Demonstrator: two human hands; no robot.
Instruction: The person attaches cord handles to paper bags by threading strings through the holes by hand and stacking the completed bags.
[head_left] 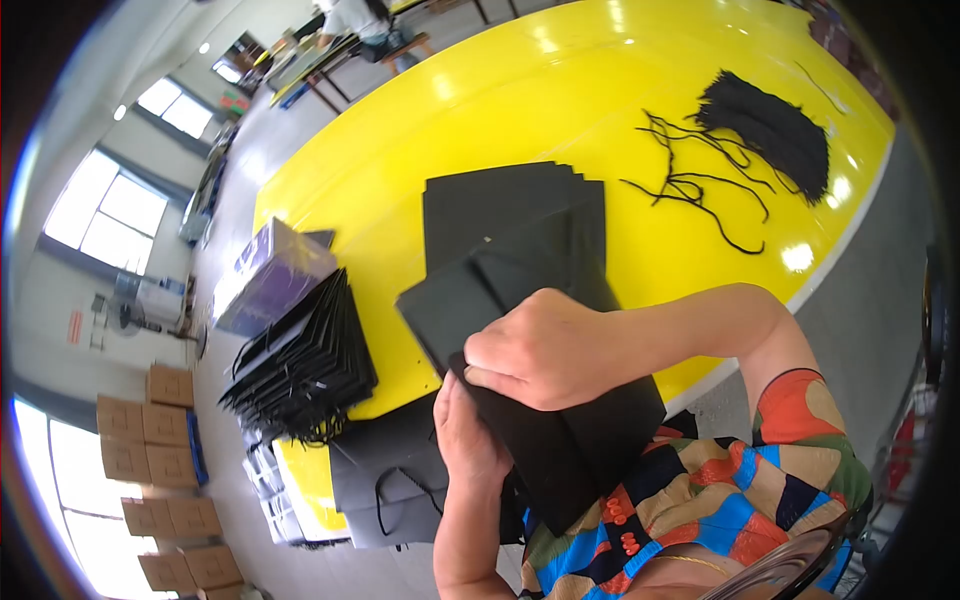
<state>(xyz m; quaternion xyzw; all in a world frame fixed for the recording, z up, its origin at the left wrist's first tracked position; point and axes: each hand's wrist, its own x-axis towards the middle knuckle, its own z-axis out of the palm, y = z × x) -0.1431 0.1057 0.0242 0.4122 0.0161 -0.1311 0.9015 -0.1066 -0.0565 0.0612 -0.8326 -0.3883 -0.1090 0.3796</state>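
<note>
A black paper bag (600, 440) is tilted in front of my chest, gripped by both hands. My right hand (540, 350) is closed, with thumb and fingers pinching the bag near its upper edge; what else it may hold is hidden. Just below and to the left, my left hand (468, 440) grips the bag's side edge. Behind the bag, a stack of flat black bags (510, 205) lies on the yellow table (400, 130). A black bag with a cord handle (385, 485) lies at the near left.
A pile of black bags (310, 360) leans by a purple plastic-wrapped block (275, 275) at left. Loose black cords (690, 180) and a thick cord bundle (765, 135) lie at right. Cardboard boxes (150, 440) stand along the wall; a person (355, 25) sits farther back.
</note>
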